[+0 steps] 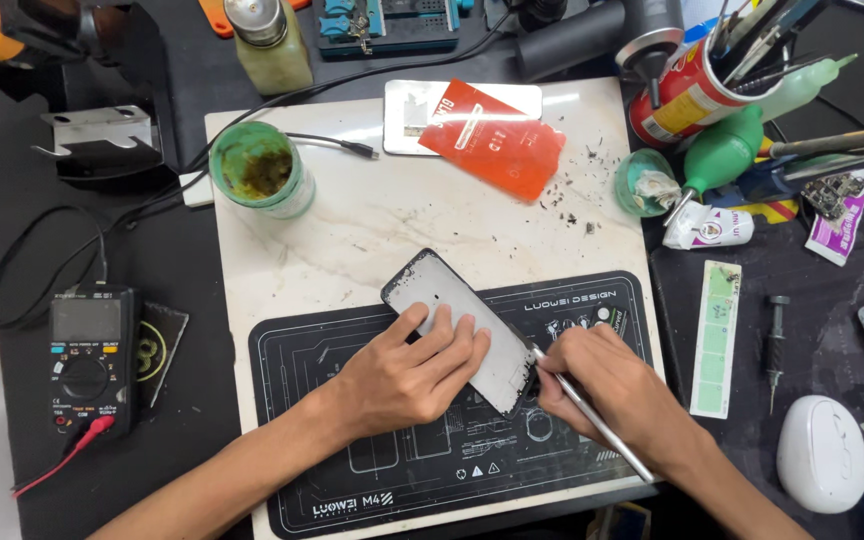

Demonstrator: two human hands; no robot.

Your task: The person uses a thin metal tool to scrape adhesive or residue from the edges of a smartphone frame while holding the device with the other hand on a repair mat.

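Observation:
A grey phone panel with a dark rim (439, 296) lies slanted on the black printed work mat (572, 310). My left hand (407, 375) presses flat on its lower half, fingers spread over the surface. My right hand (607, 385) grips a thin metal tool (597, 420) like a pen, its tip touching the panel's lower right edge near the corner.
A white marble slab (372, 220) carries the mat, a green glass jar (262, 170) and a red packet (492, 140). A black multimeter (92, 355) with red lead sits left. A green blower bulb (722, 155), tool cup, screwdriver (774, 345) and white mouse (820, 452) crowd the right.

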